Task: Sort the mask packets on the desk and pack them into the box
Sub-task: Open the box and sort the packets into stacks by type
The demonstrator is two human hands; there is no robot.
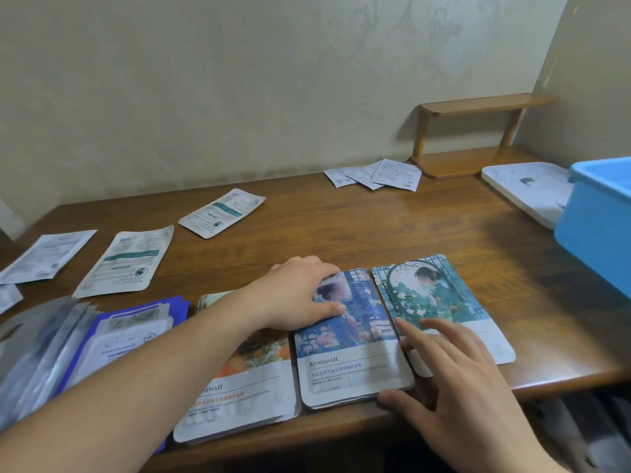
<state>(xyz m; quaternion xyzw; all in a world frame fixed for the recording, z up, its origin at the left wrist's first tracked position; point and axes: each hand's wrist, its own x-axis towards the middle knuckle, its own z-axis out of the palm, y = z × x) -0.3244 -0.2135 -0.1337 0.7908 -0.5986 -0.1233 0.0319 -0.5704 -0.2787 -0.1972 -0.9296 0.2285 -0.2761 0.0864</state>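
Observation:
Three stacks of illustrated mask packets lie side by side near the desk's front edge: an orange one [239, 394], a blue one [351, 356] and a green one [444, 295]. My left hand [300, 295] rests flat on the top left corner of the blue stack, fingers straight. My right hand [444, 377] touches the seam between the blue and green stacks, thumb at the blue stack's lower right corner. The blue plastic box [597, 230] stands at the right edge. Its white lid [526, 189] lies behind it.
Loose white packets [126, 261] [222, 213] [44, 254] lie at the left and middle of the desk, and more [375, 175] sit near the back. A purple and silver pile [85, 336] is at the front left. A small wooden shelf [471, 138] stands against the wall.

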